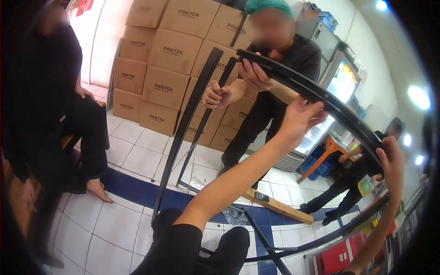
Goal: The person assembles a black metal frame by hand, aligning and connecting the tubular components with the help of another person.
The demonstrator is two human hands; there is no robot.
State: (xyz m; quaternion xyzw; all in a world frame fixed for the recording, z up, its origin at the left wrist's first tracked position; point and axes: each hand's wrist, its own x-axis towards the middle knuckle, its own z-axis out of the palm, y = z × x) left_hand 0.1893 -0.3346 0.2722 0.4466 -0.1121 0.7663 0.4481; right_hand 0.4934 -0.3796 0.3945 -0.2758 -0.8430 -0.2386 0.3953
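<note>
Head view: my right hand grips the near end of a long black bar raised before me; my left hand grasps it farther along. A co-worker holds its far end. Beyond stand a glass-door fridge, its contents too blurred to tell, and stacked cardboard boxes whose insides are hidden.

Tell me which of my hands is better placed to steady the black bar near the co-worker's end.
Probably your left hand: it is at the black bar's middle stretch, nearer the co-worker's hand, while your right hand is at the opposite end.
</note>
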